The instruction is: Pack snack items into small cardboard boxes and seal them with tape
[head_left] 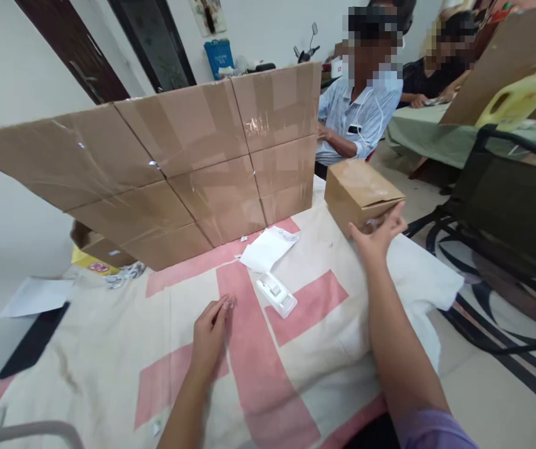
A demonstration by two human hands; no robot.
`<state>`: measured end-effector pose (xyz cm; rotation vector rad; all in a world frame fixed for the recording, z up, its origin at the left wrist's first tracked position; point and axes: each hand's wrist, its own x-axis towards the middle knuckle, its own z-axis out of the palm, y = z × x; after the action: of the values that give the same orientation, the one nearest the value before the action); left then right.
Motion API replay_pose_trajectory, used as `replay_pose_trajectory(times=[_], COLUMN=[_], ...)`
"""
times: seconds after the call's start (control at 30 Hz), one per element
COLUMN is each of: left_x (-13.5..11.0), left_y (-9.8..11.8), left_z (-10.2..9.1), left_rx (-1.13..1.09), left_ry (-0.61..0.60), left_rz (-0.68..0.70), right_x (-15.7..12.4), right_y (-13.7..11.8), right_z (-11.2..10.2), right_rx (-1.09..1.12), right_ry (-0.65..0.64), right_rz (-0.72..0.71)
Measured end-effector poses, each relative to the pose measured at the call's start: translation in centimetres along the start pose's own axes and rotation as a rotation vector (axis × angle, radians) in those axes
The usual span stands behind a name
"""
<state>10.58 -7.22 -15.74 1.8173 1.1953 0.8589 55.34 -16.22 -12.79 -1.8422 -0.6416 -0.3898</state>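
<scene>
Pink and cream cloth (296,368) covered the bench where we worked, and a tall screen of taped cardboard panels (188,162) stood upright across its far side. Our right hand (378,240) was stretched out to the far right corner of the bench, where it met a small brown cardboard box (359,193). The thumb and fingers (396,215) were spread against the near face of the box, touching it; we could not tell whether they truly clamped it or only pressed on it. The box sat tilted at the edge of the bench, just beside the end of the screen.

Our left hand (209,333) rested low on the cloth near the middle of the bench, its fingers drawn together at the tips as if pinching something tiny, too small for us to make out. A white plastic part (276,294) lay on the cloth between our two hands, near the left one but apart from it. A sheet of white paper (268,248) lay just beyond it, close to the foot of the screen.

Behind the screen a person in a light blue shirt (359,115) sat at work. A dark metal chair (511,199) stood on the floor to our right.
</scene>
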Motion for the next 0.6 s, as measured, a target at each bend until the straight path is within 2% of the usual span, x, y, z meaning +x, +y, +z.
replay_pose_trajectory(times=[0.1, 0.23, 0.3, 0.47, 0.6], left_x=[-0.1, 0.1, 0.2, 0.1, -0.5], left_y=[-0.6, -1.2, -1.4, -1.3, 0.0], left_z=[0.1, 0.2, 0.3, 0.7, 0.5], left_rx=[-0.003, 0.040, 0.047, -0.055, -0.153], left_ry=[-0.036, -0.084, -0.088, -0.057, -0.025], left_rz=[0.016, 0.055, 0.076, 0.041, 0.032], right_x=[-0.7, -1.4, -1.6, -1.4, -1.4], right_y=[2.1, 1.8, 1.3, 0.5, -1.1], right_z=[2.4, 4.2, 4.4, 4.1, 3.4], right_rx=[-0.157, -0.613, -0.736, -0.800, -0.818], right_ry=[-0.051, -0.391, -0.492, -0.504, -0.477], right_rz=[0.118, 0.127, 0.117, 0.079, 0.024])
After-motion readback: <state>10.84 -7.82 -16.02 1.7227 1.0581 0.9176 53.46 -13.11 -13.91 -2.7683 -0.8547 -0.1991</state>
